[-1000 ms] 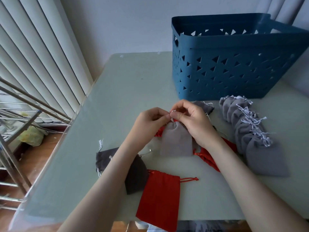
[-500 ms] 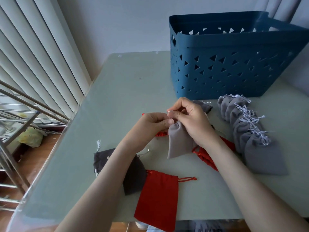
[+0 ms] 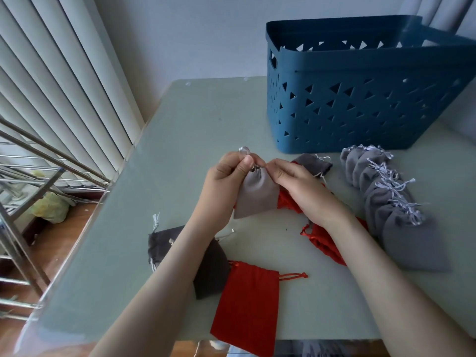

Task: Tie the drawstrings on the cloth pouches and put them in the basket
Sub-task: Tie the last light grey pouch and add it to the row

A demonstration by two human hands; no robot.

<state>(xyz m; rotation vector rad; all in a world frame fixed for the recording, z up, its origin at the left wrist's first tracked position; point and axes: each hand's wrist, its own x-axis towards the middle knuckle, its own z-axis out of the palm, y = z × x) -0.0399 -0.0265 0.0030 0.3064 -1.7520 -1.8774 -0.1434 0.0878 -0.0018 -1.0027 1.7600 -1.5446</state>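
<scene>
Since the frame before, the left hand [image 3: 226,181] has drawn the cord outward, so a small cord loop [image 3: 244,150] now stands above its thumb, and the mouth of the light grey pouch [image 3: 257,194] is gathered tight. At the near edge of the table [image 3: 180,140] a red pouch [image 3: 247,305] lies flat, its mouth not pulled; a dark pouch [image 3: 164,243] lies touching it, partly under the left forearm; both seem not tied yet. In the middle, the left hand pinches the loop and the right hand [image 3: 296,186] pinches the cord at the pouch's neck; the pouch's long axis runs near to far, mouth toward the far edge, bottom tilted a little left. More red pouches [image 3: 324,240] lie under the right wrist. Along the right edge a row of grey pouches [image 3: 386,199] looks already closed, yet lies outside the basket [image 3: 360,99] at the far right corner; what the basket holds I cannot tell; I judge the work roughly half done.
</scene>
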